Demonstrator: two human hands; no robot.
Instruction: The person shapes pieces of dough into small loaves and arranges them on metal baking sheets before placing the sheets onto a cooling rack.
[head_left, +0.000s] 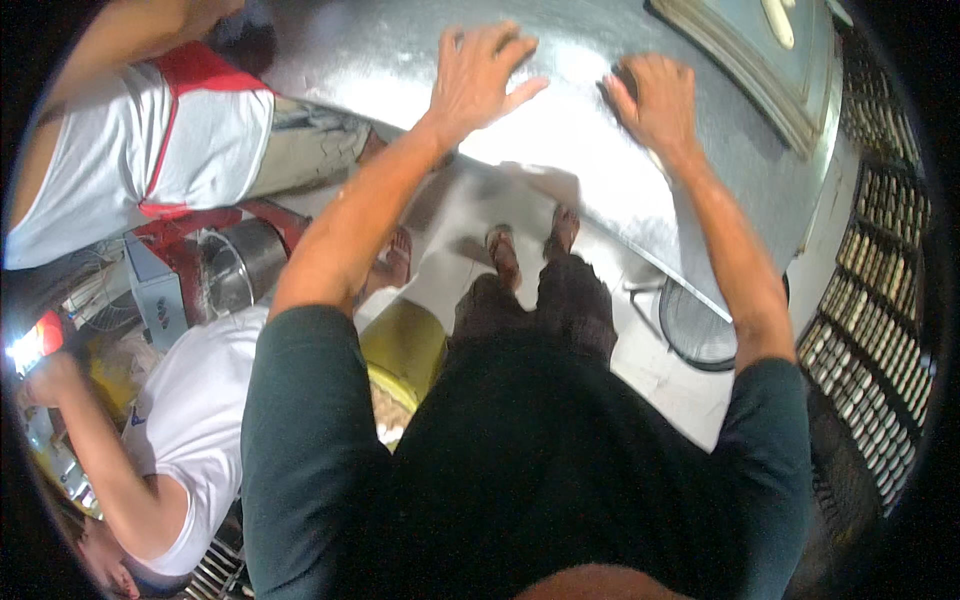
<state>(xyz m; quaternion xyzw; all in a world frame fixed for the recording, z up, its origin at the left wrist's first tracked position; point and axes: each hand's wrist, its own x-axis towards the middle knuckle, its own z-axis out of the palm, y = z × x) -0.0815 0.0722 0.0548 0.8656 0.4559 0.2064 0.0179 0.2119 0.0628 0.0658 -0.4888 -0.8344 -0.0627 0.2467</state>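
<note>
Both of my hands are over a shiny metal table dusted with whitish powder. My left hand is open, fingers spread and thumb stretched out to the right, with nothing in it. To its right, my right hand has loosely bent fingers, with the thumb standing apart from them. No held thing shows there, though the undersides of its fingers are hidden. Beyond my right hand lies a large flat tray at the table's far right. On it rests a long pale piece, seemingly dough.
Racked trays with rows of pale pieces stand at the right. A round stool is below the table edge. Left are a co-worker in white and red, another in white, a red machine and a yellow bin.
</note>
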